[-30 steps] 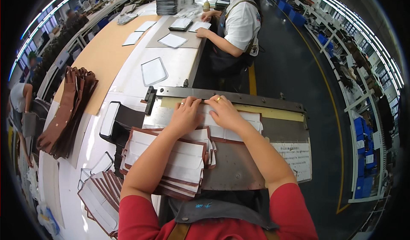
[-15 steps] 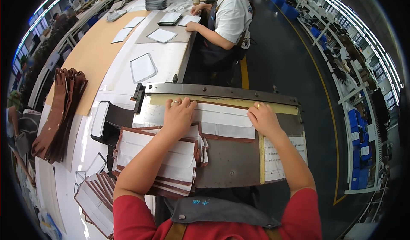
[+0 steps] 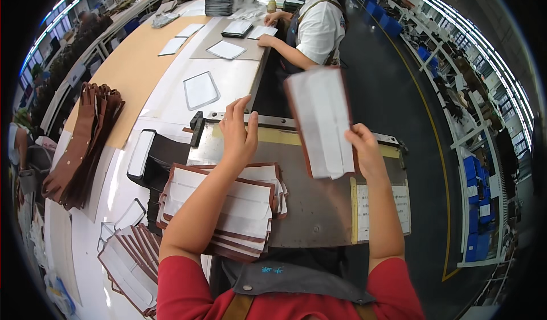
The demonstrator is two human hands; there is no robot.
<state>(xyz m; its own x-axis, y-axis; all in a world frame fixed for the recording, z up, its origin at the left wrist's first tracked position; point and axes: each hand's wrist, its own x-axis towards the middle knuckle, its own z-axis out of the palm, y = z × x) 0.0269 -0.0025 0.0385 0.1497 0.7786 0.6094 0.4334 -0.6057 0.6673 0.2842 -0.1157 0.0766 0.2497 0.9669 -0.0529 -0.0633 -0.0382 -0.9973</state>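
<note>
One white table spans the left of frame; grey metal plate sits at ctr, w/ a long bar along its top edge. Stack of brown-edged pieces lies ctr-left, lower down. Similar brown-edged panel, a bit blurred, is held up right of ctr, overlapping the bar in view; long axis runs approx. top to bottom, top leaning left. Your R hand pinches its right edge, lower half, so panel lies up-left of it. Your L hand, farther off, is free, fingers raised; bar contact unclear.
</note>
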